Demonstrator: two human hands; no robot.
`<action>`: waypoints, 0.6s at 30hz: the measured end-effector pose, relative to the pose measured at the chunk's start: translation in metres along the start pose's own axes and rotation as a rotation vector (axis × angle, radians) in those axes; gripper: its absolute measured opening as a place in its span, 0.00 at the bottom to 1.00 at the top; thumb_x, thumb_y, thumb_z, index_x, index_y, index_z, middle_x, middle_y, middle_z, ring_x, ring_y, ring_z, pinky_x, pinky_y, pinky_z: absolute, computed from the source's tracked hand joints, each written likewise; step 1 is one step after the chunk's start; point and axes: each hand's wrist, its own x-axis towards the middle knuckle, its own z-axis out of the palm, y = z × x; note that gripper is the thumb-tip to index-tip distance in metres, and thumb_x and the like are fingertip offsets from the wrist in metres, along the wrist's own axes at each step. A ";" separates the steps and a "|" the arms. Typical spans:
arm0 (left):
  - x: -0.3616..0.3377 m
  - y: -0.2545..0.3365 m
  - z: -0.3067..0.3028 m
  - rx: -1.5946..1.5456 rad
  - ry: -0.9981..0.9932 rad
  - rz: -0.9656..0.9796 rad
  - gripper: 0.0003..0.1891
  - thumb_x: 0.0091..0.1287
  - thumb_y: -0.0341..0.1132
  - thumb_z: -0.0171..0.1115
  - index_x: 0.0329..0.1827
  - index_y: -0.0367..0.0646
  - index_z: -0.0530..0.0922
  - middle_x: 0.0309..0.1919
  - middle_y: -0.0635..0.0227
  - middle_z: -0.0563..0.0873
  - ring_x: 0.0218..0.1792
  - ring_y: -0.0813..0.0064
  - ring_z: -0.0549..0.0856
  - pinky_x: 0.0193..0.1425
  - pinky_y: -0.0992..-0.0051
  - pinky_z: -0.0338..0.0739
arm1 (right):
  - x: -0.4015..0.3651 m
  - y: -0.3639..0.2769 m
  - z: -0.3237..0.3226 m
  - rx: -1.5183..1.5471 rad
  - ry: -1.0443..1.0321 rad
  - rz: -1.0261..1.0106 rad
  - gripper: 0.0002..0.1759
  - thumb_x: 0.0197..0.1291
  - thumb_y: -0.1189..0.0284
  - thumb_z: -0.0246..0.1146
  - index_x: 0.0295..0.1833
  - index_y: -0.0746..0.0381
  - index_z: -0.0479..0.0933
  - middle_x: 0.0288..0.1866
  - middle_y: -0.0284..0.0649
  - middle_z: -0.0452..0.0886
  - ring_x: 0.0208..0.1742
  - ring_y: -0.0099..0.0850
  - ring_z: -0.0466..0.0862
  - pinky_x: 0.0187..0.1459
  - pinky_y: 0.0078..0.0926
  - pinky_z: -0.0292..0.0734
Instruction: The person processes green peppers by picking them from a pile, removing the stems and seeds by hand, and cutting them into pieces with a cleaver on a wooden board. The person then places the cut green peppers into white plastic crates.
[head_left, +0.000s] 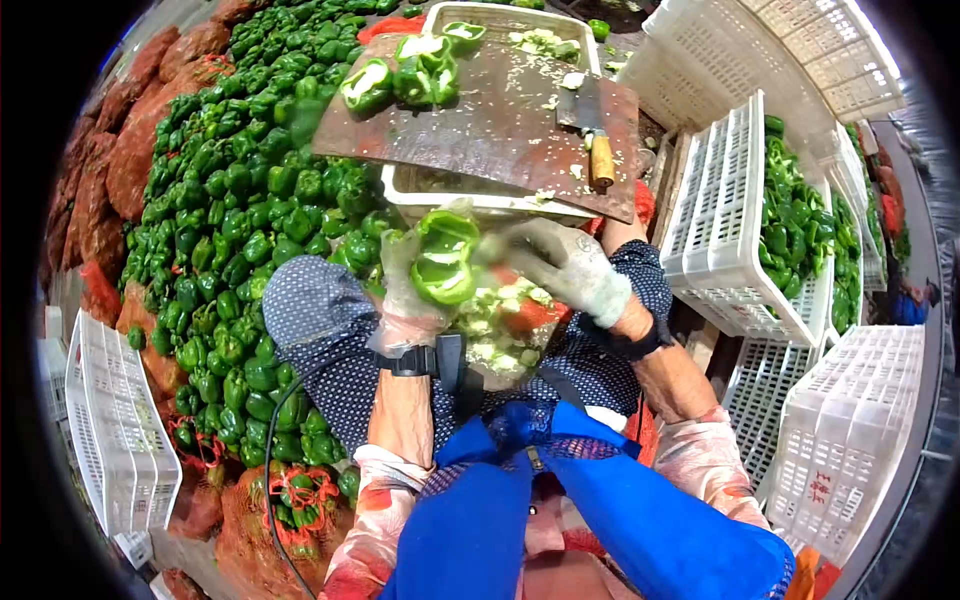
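Observation:
My left hand [402,290], in a pale glove, is closed around a cut green bell pepper [445,262] with its hollow inside facing up. Close at the pepper's right side is my right hand [572,268], also gloved, its fingers curled and smeared by motion, so I cannot tell what they hold. Beneath both hands, pale pepper cores and seeds [505,325] lie heaped over my lap. In front of me a cutting board [490,125] carries opened green peppers [425,75] at its far left and a cleaver [597,135] with a wooden handle on its right.
The board rests across a white tub [440,195]. Whole green peppers [240,220] spread in a large pile to the left, beside red mesh sacks [135,165]. On the right, a white crate [715,230] holds cut peppers [790,215]. Another white crate [125,430] stands at left.

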 end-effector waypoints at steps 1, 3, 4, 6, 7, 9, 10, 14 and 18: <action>0.000 0.000 0.003 0.033 -0.034 -0.037 0.40 0.63 0.59 0.62 0.70 0.38 0.70 0.57 0.59 0.81 0.55 0.68 0.83 0.54 0.68 0.84 | 0.003 -0.010 0.003 0.009 0.011 -0.001 0.18 0.65 0.62 0.62 0.56 0.60 0.78 0.49 0.47 0.83 0.48 0.46 0.85 0.49 0.40 0.80; 0.002 -0.004 0.013 0.255 -0.008 -0.030 0.36 0.62 0.52 0.65 0.69 0.39 0.71 0.55 0.60 0.81 0.52 0.70 0.84 0.54 0.70 0.84 | 0.010 -0.030 0.014 -0.174 -0.021 0.012 0.16 0.64 0.62 0.61 0.53 0.59 0.79 0.50 0.47 0.83 0.45 0.45 0.85 0.47 0.41 0.80; 0.000 0.007 0.035 0.410 0.041 -0.039 0.34 0.63 0.47 0.66 0.70 0.39 0.70 0.54 0.60 0.82 0.51 0.71 0.84 0.54 0.71 0.83 | 0.020 -0.038 0.020 -0.339 -0.137 0.041 0.16 0.63 0.61 0.62 0.48 0.60 0.81 0.46 0.48 0.85 0.42 0.45 0.87 0.44 0.43 0.81; 0.011 -0.019 0.007 0.663 -0.018 0.132 0.30 0.67 0.46 0.60 0.68 0.38 0.72 0.61 0.62 0.81 0.61 0.68 0.79 0.65 0.71 0.75 | 0.034 -0.025 0.034 -0.517 -0.369 0.106 0.16 0.60 0.60 0.64 0.43 0.62 0.82 0.39 0.49 0.85 0.40 0.45 0.87 0.41 0.44 0.81; 0.010 -0.017 0.008 0.653 -0.037 0.117 0.30 0.67 0.44 0.60 0.69 0.37 0.71 0.62 0.60 0.80 0.61 0.67 0.79 0.67 0.70 0.73 | 0.036 -0.020 0.040 -0.521 -0.323 0.166 0.18 0.57 0.58 0.64 0.38 0.65 0.83 0.33 0.48 0.85 0.39 0.44 0.87 0.40 0.44 0.81; 0.012 -0.014 0.006 0.538 -0.067 0.055 0.29 0.68 0.43 0.60 0.68 0.35 0.71 0.62 0.58 0.80 0.60 0.67 0.80 0.68 0.69 0.73 | 0.035 -0.011 0.046 -0.449 -0.290 0.215 0.18 0.58 0.58 0.62 0.37 0.65 0.82 0.34 0.50 0.85 0.39 0.45 0.87 0.42 0.44 0.82; 0.014 -0.014 0.004 0.431 -0.078 0.005 0.28 0.68 0.43 0.60 0.67 0.34 0.72 0.61 0.57 0.80 0.59 0.67 0.81 0.67 0.70 0.74 | 0.034 -0.017 0.040 -0.419 -0.265 0.257 0.18 0.58 0.58 0.61 0.37 0.64 0.82 0.34 0.50 0.85 0.39 0.46 0.87 0.43 0.44 0.82; 0.011 -0.021 0.006 0.229 0.062 0.011 0.19 0.74 0.38 0.55 0.60 0.33 0.76 0.55 0.59 0.84 0.52 0.70 0.85 0.57 0.74 0.83 | 0.019 0.011 0.043 -0.096 0.108 0.107 0.17 0.57 0.59 0.62 0.37 0.63 0.83 0.34 0.52 0.84 0.40 0.49 0.86 0.44 0.43 0.81; 0.012 -0.010 0.028 0.615 0.056 -0.101 0.23 0.71 0.37 0.56 0.67 0.41 0.73 0.63 0.66 0.80 0.50 0.76 0.84 0.55 0.78 0.80 | 0.037 -0.020 0.032 -0.424 -0.312 0.327 0.18 0.59 0.57 0.62 0.32 0.63 0.83 0.31 0.52 0.84 0.38 0.48 0.86 0.42 0.44 0.81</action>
